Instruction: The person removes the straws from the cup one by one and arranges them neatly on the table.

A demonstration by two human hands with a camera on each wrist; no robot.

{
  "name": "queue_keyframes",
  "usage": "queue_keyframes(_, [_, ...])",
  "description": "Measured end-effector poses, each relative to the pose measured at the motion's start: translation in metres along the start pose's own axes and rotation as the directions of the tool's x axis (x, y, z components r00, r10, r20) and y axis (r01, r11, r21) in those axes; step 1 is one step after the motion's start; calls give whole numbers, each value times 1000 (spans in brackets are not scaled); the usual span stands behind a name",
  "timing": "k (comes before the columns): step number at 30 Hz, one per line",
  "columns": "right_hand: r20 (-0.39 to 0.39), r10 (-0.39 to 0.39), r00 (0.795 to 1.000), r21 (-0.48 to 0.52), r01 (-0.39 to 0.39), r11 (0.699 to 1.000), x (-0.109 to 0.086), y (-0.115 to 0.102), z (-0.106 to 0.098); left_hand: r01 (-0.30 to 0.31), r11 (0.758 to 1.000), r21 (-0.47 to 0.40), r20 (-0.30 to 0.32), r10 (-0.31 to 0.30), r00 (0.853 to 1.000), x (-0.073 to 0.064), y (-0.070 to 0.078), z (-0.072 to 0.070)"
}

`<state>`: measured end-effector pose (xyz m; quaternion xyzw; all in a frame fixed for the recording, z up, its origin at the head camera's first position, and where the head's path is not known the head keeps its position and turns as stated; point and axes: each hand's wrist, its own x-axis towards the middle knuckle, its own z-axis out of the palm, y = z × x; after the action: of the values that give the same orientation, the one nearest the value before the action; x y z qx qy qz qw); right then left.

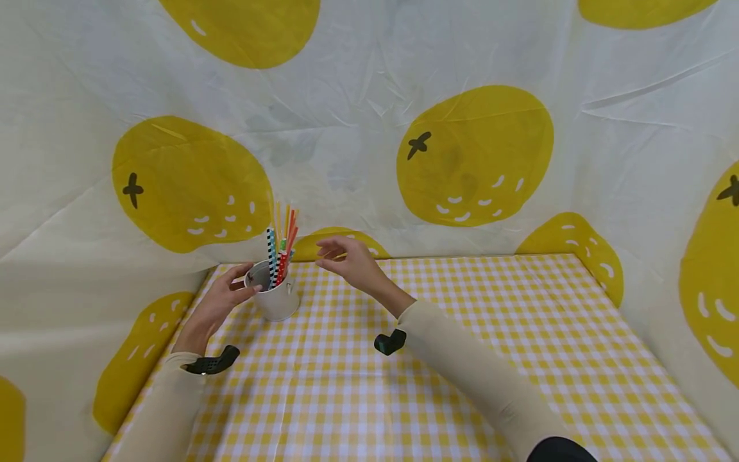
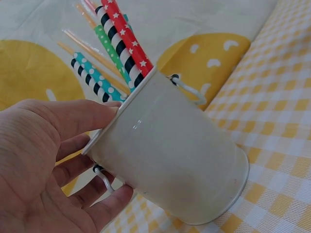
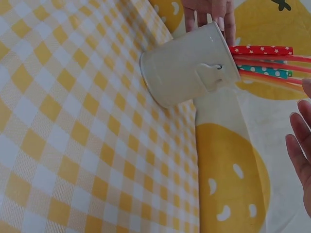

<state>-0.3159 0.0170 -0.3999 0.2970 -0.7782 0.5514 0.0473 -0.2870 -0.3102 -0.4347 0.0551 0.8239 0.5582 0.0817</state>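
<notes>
A small white pail (image 1: pixel 281 304) stands upright at the far left of the table, with a small loop handle (image 2: pixel 189 90) on each side. Paper straws (image 2: pixel 124 31) in red with stars, black stripes and dotted teal and green lean in it, along with thin orange and red straws (image 3: pixel 272 68). My left hand (image 1: pixel 222 296) holds the pail at its left side, thumb at the rim and fingers about the near loop handle. To the right of the straws, my right hand (image 1: pixel 353 264) hovers with nothing in it, fingers loosely bent and apart from the pail.
A yellow and white checked cloth (image 1: pixel 462 333) covers the table. White curtains with large yellow fruit shapes (image 1: pixel 476 157) rise behind it and along both sides, close to the pail at the back left.
</notes>
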Motion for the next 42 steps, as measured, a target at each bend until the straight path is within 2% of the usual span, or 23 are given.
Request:
queue_keyframes(8, [11, 28, 1000, 44, -29, 999, 16, 7, 19, 8, 1000, -15, -2, -8, 1000, -1, 1, -1])
queue_keyframes(16, [33, 104, 994, 102, -106, 989, 25, 12, 40, 13, 999, -33, 0, -13, 1000, -2, 3, 1])
queue_keyframes(22, [31, 122, 992, 139, -125, 982, 32, 14, 52, 3, 999, -39, 4, -3, 1000, -2, 3, 1])
queue_keyframes(34, [-3, 137, 991, 110, -136, 985, 37, 16, 70, -3, 999, -50, 1, 4, 1000, -4, 5, 1])
queue_keyframes(42, [-10, 135, 991, 97, -134, 986, 39, 17, 72, -11, 999, -50, 5, 11, 1000, -3, 3, 1])
